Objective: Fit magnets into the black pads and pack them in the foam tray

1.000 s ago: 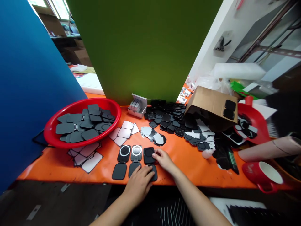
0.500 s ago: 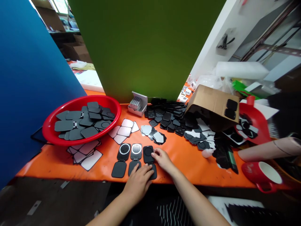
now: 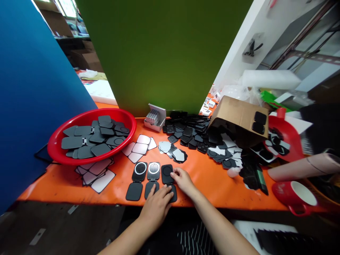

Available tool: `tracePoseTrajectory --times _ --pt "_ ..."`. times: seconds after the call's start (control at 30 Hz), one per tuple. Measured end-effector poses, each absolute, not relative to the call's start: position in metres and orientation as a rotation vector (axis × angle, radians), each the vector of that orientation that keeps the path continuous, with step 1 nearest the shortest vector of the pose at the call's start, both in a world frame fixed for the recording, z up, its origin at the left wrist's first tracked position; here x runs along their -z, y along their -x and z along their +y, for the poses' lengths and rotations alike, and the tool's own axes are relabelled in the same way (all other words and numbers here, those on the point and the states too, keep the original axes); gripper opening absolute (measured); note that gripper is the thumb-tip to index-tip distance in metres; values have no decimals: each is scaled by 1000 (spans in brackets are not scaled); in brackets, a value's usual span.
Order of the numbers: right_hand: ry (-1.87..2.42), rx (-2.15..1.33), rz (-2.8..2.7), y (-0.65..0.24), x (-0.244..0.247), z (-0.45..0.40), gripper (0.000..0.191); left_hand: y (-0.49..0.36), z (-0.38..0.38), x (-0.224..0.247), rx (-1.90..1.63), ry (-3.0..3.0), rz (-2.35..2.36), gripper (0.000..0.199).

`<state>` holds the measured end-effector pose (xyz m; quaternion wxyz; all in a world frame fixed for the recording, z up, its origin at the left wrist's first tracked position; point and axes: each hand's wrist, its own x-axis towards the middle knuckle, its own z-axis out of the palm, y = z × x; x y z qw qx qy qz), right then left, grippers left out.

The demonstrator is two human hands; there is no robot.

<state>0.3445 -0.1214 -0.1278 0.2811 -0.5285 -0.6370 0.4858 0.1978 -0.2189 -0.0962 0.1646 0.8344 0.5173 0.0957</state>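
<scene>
Three hinged black pieces lie unfolded side by side near the table's front edge. The left one [image 3: 139, 171] and the middle one [image 3: 153, 171] each show a pale ring on the upper panel. On the right one [image 3: 166, 174] the upper panel is dark with a faint circle. My left hand [image 3: 157, 202] lies with fingers spread over the lower panels of the middle and right pieces. At the right edge of the right piece's upper panel, the thumb and fingertips of my right hand [image 3: 183, 180] are closed together; anything between them is too small to make out.
A red basin [image 3: 53, 150] of grey pieces stands at the left. Behind are a small white box [image 3: 154, 126] and a pile of black pieces [image 3: 188, 131]. A cardboard box [image 3: 236, 109], a pinkish roll [image 3: 302, 166] and a red mug [image 3: 283, 194] are at the right.
</scene>
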Motion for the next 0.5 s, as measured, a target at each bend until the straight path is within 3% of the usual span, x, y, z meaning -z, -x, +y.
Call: tracePoseTrajectory --times 0.5 --pt "1481 -1217 -1755 -341 121 -124 18 -197 -220 98 -273 -2407 1455 34"
